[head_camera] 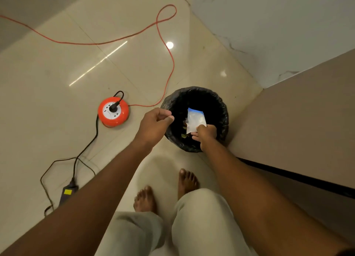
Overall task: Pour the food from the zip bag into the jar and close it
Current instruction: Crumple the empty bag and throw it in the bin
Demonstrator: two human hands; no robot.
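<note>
Two hands: right hand (205,134) fingers pinch crinkly clear zip bag (196,120) over black-lined round bin (222,109); left hand (153,125) fingers loosely curled, empty.

Both bare arms reach up from the bottom corners of the frame and converge near the centre. The left hand (153,127) sits just left of centre, wrist straight, fingers loosely curled with thumb and forefinger tips close together, gripping nothing. The right hand (205,135), slightly lower and to the right, is knuckles-up, fingers pinched shut on something. Low in the frame, two bare feet (165,190) stand below the hands, with pale trouser legs (192,227) beneath.
</note>
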